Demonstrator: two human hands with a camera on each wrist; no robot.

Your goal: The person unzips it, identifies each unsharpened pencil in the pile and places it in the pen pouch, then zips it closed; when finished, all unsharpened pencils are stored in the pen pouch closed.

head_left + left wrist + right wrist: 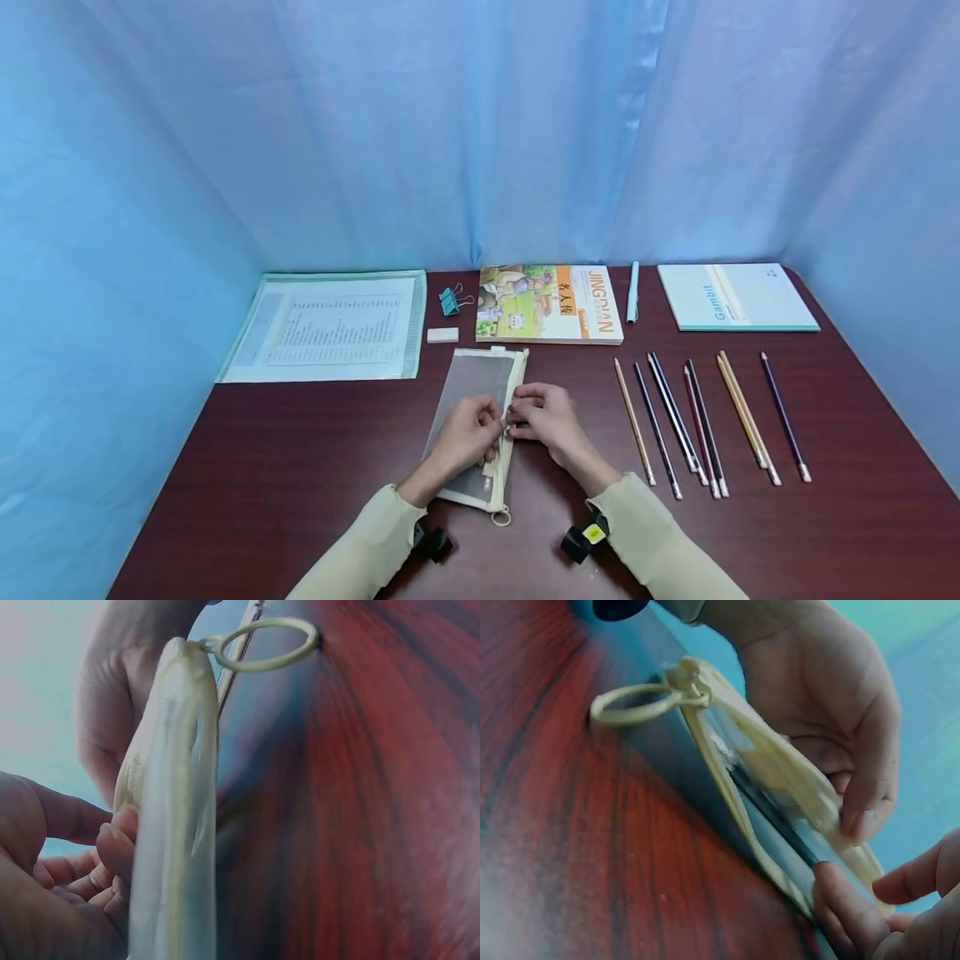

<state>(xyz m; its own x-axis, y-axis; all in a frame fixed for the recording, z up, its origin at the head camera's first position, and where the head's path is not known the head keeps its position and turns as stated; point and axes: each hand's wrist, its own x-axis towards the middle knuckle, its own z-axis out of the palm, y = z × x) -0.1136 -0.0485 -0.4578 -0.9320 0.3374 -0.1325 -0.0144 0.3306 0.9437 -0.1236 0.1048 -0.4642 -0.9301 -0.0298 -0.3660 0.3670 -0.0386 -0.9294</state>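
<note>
A see-through zip pouch with a cream zipper edge lies slanted at the table's middle. My left hand pinches one side of its zipper edge. Opposite it, my right hand grips the zipper edge with bent fingers, close to the left fingertips. In the right wrist view the pouch mouth gapes, and a dark stick-like thing shows inside. A cream pull ring hangs at the zipper's near end. Through the mesh, a small pale item is visible beside the left hand.
Several pencils lie to the right. Behind the pouch are a white eraser, a teal binder clip, a book, a pale blue pen and a notebook. A document folder lies at the left.
</note>
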